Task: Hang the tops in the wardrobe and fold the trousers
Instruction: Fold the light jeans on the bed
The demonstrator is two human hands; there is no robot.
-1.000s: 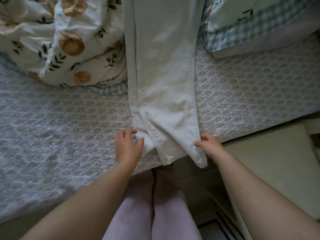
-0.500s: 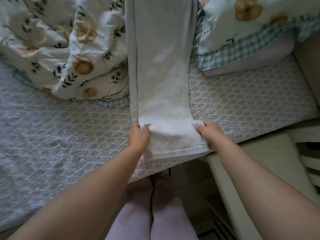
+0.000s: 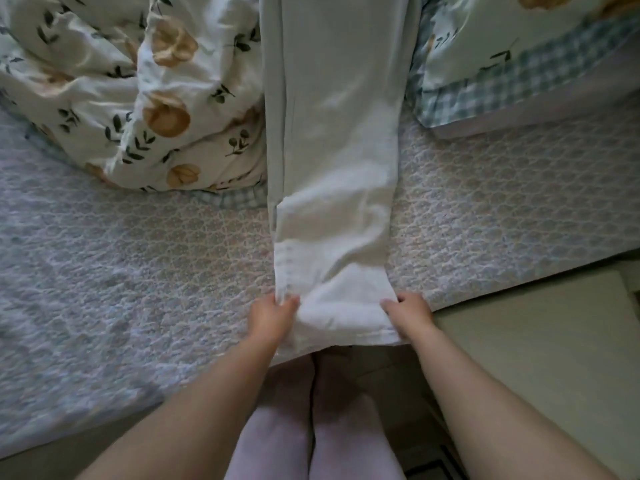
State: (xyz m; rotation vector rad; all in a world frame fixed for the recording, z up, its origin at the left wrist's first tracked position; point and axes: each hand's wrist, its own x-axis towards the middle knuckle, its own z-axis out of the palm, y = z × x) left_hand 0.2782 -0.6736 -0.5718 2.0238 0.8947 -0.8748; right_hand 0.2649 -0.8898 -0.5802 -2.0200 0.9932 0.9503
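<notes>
White trousers [image 3: 332, 168] are held at the hem end, at the near edge of the quilted bed [image 3: 138, 271].
The left corner of the leg end is pinched by the left hand [image 3: 272, 317] and the right corner by the right hand [image 3: 410, 315], fingers curled into the cloth. The hem is stretched between the two grips, just over the bed's near edge; beyond them the legs are laid straight across, between a floral duvet [image 3: 138, 98] and a pillow [image 3: 519, 64].

Bed [image 3: 138, 271] ran across view under a pale quilted spread with lattice print. Crumpled floral duvet [image 3: 104, 81] lay far left. Floral pillow [image 3: 519, 57] with blue check border lay far right. Pale flat panel [image 3: 536, 358] sat beside bed's near edge, right. Light was dim and even.
</notes>
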